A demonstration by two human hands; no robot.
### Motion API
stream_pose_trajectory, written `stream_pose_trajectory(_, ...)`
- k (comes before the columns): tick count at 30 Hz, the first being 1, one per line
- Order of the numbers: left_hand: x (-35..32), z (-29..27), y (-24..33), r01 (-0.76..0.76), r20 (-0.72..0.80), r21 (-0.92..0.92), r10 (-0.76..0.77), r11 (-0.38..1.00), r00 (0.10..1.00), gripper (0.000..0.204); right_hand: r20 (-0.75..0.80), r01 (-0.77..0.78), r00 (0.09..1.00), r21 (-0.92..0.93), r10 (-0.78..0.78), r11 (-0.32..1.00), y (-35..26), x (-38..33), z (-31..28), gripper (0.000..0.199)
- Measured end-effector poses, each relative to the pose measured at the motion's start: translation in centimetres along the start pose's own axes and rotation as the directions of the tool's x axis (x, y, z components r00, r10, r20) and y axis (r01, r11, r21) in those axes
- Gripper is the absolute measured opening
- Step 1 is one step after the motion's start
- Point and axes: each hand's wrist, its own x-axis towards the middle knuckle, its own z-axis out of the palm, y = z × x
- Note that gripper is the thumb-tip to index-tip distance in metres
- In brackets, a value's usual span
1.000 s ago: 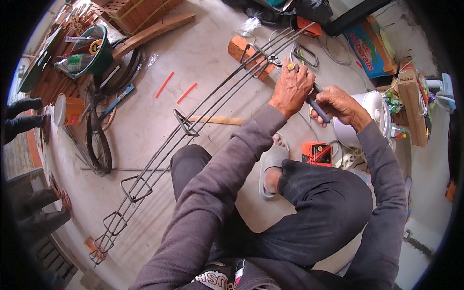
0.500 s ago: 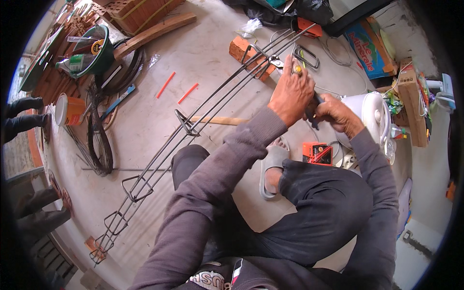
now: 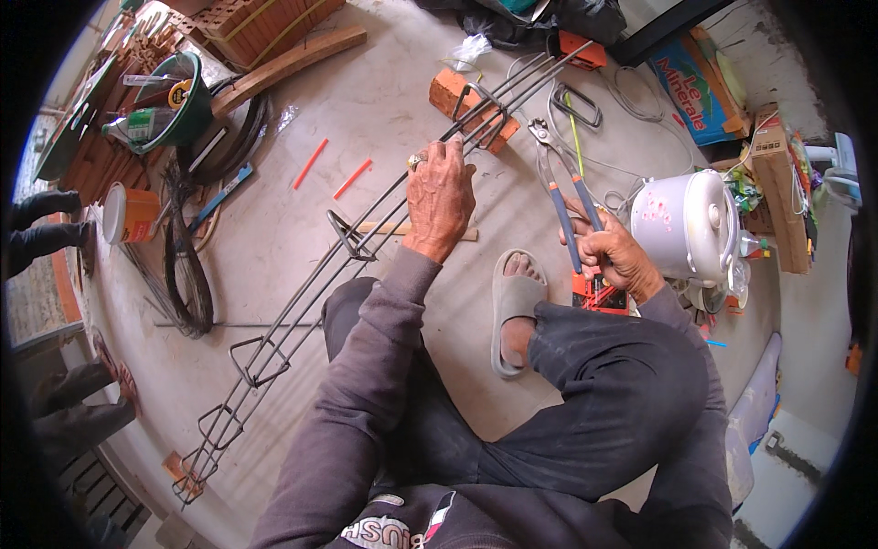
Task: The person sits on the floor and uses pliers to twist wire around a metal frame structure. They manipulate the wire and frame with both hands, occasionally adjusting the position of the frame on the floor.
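Note:
A long steel rebar cage slants across the floor, its thin bars tied through bent square stirrups. Its far end rests on an orange brick, its near end on a smaller brick piece. My left hand is closed over the cage's bars just short of the far brick; its fingertips are partly hidden. In my right hand is a pair of end-cutting nippers with blue and orange handles, held by the grips. The jaws point away from me, to the right of the cage and apart from it.
A white lidded pot stands right of my right hand, near a red box. Cables and a black metal loop lie beyond. Wire coils, a green basin and a bucket are at left. Another person's legs show there.
My left hand has moved left, from the nippers to the cage's bars. My right hand has drawn the nippers back from the stirrup at the far brick, and their handles are now spread apart.

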Motion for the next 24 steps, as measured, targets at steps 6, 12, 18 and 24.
stream_pose_trajectory(6, -0.5, 1.1, -1.3, -0.001, -0.031, 0.017, 0.002, 1.000, 1.000, 0.050, -0.056, 0.028, 0.998, -0.189, -0.039, 0.981, -0.4, 0.6, 1.3, 0.084)
stream_pose_trajectory(12, 0.1, 0.8, 1.2, -0.202, -0.319, -0.024, 0.184, 0.979, 0.930, 0.052, -0.083, -0.068, 0.995, -0.258, 0.048, 0.964, 1.3, 0.7, 0.7, 0.082)
stream_pose_trajectory(18, 4.7, 2.5, 2.1, -0.164, -0.333, -0.074, 0.131, 0.984, 0.934, 0.033, -0.273, -0.166, 0.960, -0.716, -0.053, 0.678, 5.9, 1.7, 0.4, 0.064)
stream_pose_trajectory(24, 7.0, 4.9, 2.5, -0.146, -0.320, -0.083, 0.112, 0.986, 0.941, 0.029, -0.220, -0.122, 0.973, -0.220, 0.073, 0.968, 9.3, 1.7, 2.7, 0.056)
